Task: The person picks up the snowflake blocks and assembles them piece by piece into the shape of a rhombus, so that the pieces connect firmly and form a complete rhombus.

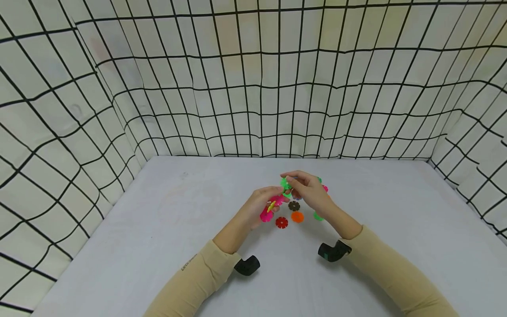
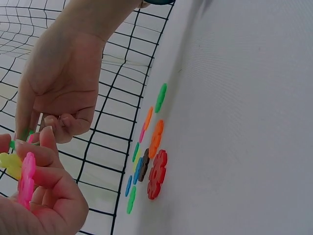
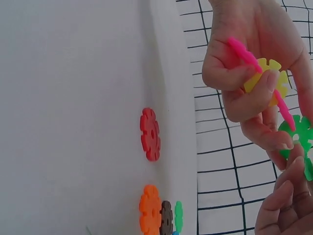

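Both hands meet over the table at a chain of notched plastic discs slotted together. My left hand holds the chain with curled fingers. It has a pink disc, a yellow disc set crosswise, another pink disc and green at the far end. My right hand pinches a green disc at that end between thumb and fingers. A second green piece shows beside it in the right wrist view, partly behind the right fingers. Fingers hide how the green pieces join.
Loose discs lie flat beneath the hands: a red disc, an orange disc, a dark brown disc and a green disc. Blue discs lie among them, partly covered. Black grid netting surrounds the white table.
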The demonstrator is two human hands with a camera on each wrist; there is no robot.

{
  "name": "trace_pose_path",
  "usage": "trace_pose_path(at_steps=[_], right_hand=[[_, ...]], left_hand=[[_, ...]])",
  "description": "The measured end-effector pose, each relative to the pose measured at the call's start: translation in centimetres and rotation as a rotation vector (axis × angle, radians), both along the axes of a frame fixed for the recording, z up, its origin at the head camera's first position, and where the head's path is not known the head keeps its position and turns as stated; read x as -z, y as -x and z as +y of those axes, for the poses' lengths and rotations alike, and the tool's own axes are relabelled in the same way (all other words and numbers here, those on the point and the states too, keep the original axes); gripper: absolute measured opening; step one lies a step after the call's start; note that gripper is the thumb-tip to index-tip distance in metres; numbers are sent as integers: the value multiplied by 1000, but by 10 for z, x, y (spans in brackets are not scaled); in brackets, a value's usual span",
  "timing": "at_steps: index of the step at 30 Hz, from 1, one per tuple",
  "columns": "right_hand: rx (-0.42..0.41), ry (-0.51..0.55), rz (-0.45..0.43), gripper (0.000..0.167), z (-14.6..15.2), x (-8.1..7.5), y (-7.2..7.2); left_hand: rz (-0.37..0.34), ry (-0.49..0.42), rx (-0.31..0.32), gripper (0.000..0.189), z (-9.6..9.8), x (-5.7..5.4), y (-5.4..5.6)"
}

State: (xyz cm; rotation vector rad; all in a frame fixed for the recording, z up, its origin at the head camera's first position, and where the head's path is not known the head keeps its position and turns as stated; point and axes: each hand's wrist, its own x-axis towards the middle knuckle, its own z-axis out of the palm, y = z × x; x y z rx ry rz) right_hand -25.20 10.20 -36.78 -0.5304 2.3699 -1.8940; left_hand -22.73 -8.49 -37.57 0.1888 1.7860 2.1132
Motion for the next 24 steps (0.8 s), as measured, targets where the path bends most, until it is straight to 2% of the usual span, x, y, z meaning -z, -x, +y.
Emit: trace_pose_path(at_steps=[3,11,19,24], right_hand=[[-41,-41,35,33,4,0,2],[-107,-150,119,35,14,-4,6],[-80,-211,163,34,30,-10,13],[-23,-221,147,33,48,-7,23]], left_hand=[[11,6,6,45,0,0,0],[34,17,-33,43,1,-1,0],[11,22,-73,44,0,-4,1],[17,45,-65,47,0,-5,0]])
